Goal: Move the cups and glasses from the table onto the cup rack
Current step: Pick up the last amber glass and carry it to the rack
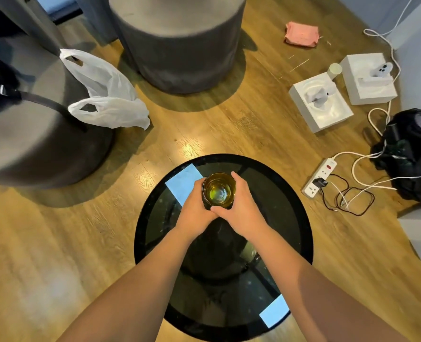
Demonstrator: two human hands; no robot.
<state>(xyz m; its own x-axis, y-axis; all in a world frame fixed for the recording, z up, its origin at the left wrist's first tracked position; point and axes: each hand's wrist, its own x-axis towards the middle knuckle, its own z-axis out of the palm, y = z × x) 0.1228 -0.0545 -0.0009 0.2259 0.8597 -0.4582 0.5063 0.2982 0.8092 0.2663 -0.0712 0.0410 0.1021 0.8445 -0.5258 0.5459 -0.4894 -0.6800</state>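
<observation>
A yellow-green glass (219, 190) stands upright over the far half of the round black glass table (155, 225), seen from above with its mouth open. Both of my hands wrap it: my left hand (194, 208) holds its left side and my right hand (241, 206) holds its right side, fingers meeting at the near side. Whether the glass rests on the table or is lifted I cannot tell. No cup rack is in view.
Two grey round stools (180, 38) (31, 134) stand on the wooden floor beyond the table, one with a white plastic bag (105, 95). At right lie white boxes (320, 102), a power strip (319, 177) with cables, and a black bag (412, 154). A pink cloth (302, 34) lies far right.
</observation>
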